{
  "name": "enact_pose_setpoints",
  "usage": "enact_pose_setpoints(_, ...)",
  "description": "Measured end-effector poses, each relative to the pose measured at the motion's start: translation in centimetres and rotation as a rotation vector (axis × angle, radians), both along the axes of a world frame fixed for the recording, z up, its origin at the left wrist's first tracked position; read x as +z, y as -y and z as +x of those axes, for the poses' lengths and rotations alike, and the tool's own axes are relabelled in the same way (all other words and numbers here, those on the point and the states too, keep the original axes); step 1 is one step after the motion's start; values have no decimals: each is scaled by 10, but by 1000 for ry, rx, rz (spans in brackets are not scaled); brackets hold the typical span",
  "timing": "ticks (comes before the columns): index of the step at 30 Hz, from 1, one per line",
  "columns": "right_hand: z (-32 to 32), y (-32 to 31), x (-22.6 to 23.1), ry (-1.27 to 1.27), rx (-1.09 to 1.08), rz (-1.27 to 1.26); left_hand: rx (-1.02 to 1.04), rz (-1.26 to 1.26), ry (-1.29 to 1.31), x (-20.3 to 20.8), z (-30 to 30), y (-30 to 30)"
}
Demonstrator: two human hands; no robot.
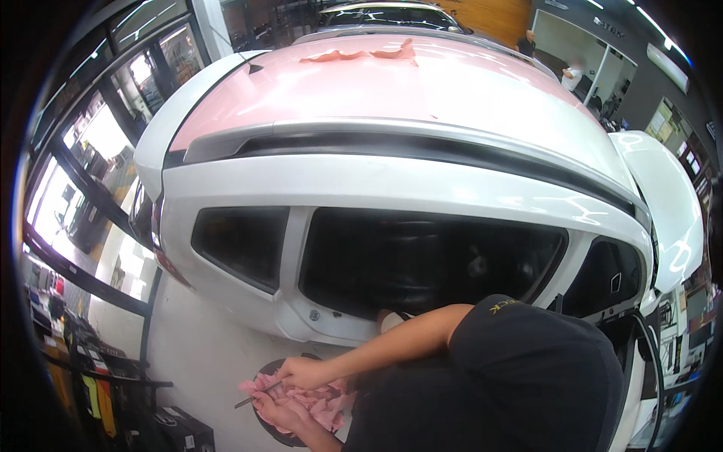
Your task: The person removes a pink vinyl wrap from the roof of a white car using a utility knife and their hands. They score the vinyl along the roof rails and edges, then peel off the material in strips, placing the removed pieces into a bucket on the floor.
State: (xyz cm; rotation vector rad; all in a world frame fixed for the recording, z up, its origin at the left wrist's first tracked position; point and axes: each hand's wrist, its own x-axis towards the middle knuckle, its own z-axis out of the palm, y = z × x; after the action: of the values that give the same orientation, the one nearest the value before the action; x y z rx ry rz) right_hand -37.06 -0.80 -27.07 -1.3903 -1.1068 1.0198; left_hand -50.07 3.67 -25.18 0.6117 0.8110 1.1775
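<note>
My right hand (300, 373) is closed on one end of a slim dark stick-like tool (245, 401); its exact kind is too small to tell. Just below it, my left hand (277, 412) is closed by the tool's middle, with crumpled pink film (254, 384) at its fingers. Both hands are over a round black bin (273, 432) heaped with crumpled pink film scraps (327, 413). My right arm reaches across beside the white car (324, 324). Pink film covers part of the roof (286, 83), with a loose curled edge (376, 54) near its far side.
A silver roof rail (422, 129) runs along the car's near side. An open white panel (666, 203) sticks out at right. Glass doors (98, 128) line the left, above a rack (90, 384) and a black box (181, 429). Two people (572, 77) stand far right.
</note>
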Motion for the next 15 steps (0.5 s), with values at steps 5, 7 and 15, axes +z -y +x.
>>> enact_pose_setpoints(5,22,24,35,-210,-203,-147,-91,131,-72,-2,18,-12)
enact_pose_setpoints(7,29,26,33,-167,-231,-136,-120,115,-66,-1,27,-12)
enact_pose_setpoints(15,40,36,45,-78,-250,-148,-169,156,-111,-5,43,-1)
